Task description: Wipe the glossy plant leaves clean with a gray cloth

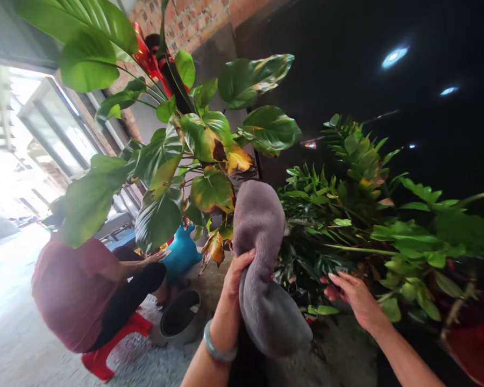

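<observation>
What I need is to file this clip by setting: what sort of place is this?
Probably a covered plant corner by a building's entrance: a red brick wall behind, broad-leaved green plants crowding the view, and a dark ceiling with round recessed lights.

Broad leaves (89, 201) hide the head of the crouching person (72, 290) from us. The bottom edge cuts off our forearms (220, 344). We cannot identify the red thing (145, 54) behind the foliage, nor the blurred red shape (471, 344) at lower right.
</observation>
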Motion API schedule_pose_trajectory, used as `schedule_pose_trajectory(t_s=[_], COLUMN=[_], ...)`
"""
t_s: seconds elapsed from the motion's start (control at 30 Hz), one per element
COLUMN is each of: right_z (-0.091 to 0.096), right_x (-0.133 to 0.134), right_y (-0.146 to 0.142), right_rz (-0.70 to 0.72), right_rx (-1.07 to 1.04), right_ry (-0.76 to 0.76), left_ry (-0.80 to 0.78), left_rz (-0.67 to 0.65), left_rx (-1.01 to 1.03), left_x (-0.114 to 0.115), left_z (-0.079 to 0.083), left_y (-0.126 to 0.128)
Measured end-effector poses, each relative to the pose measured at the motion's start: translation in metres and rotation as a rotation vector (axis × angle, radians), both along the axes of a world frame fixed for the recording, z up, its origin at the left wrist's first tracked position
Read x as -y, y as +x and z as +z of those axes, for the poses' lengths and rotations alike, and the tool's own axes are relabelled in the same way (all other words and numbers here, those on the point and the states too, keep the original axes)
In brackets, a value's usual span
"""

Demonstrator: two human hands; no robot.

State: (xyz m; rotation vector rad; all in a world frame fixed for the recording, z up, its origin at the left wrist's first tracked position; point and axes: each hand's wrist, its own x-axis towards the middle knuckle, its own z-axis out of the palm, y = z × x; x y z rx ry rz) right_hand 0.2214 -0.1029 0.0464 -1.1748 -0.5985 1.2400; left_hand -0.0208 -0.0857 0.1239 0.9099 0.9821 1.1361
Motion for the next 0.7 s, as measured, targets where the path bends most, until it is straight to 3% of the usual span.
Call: schedule_pose_trajectory(t_s=[0.1,0.27,0.37,0.47,0.53,0.6,0.7], right_z=[-0.001,-0.003,-0.003,-0.004,-0.004,-0.005,-0.007], right_x=[0.000,0.002,0.002,0.002,0.001,0.001,0.000], right_y=[-0.001,0.002,0.004,0.004,0.005,0.005,0.007], right_rz=[0.006,0.019,0.021,0.020,0.015,0.013,0.020], right_rx=[0.019,0.021,0.009,0.014,0.022,0.027,0.029], right_ry=[0.027,0.041,0.028,0.022,0.023,0.025,0.014], left_ry=[-0.047,-0.246,-0.082,0.189,0.286,0.253,0.055], left_rz=[-0.030,-0.242,-0.241,-0.068,0.016,0.001,-0.192], left_rx=[-0.024,-0.011,-0.024,-0.062,-0.051,-0.041,-0.082], left_x=[-0.002,0.027,0.023,-0.004,-0.021,-0.029,-0.018], left_z=[-0.014,-0.046,-0.040,-0.022,-0.012,-0.011,-0.025], left_y=[0.016,0.026,0.011,0.004,0.013,0.031,0.057])
